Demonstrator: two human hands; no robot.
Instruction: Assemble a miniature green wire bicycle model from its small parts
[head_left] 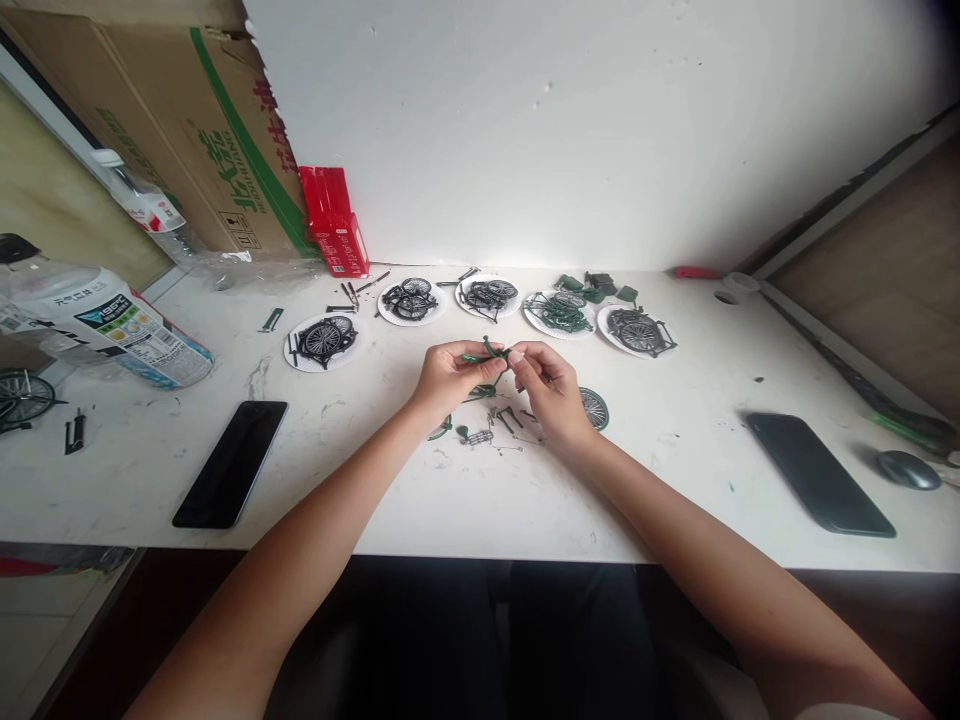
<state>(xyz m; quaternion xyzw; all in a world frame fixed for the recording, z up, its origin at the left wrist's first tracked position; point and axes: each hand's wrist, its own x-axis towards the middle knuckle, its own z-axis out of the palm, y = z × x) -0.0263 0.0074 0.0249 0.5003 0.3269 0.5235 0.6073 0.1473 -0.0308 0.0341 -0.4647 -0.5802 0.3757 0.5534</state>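
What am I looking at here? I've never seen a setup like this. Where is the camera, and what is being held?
There's no machine here: these are a person's own left hand and right hand, both bare. The single picture comes from a camera worn on their head, looking forward and down. Between them, their fingertips hold a small green piece; its exact shape is partly hidden. On the white table, small loose parts lie below the hands, with a spoked wheel beside the right one. Beyond are white plates bearing more parts. A phone lies at left.
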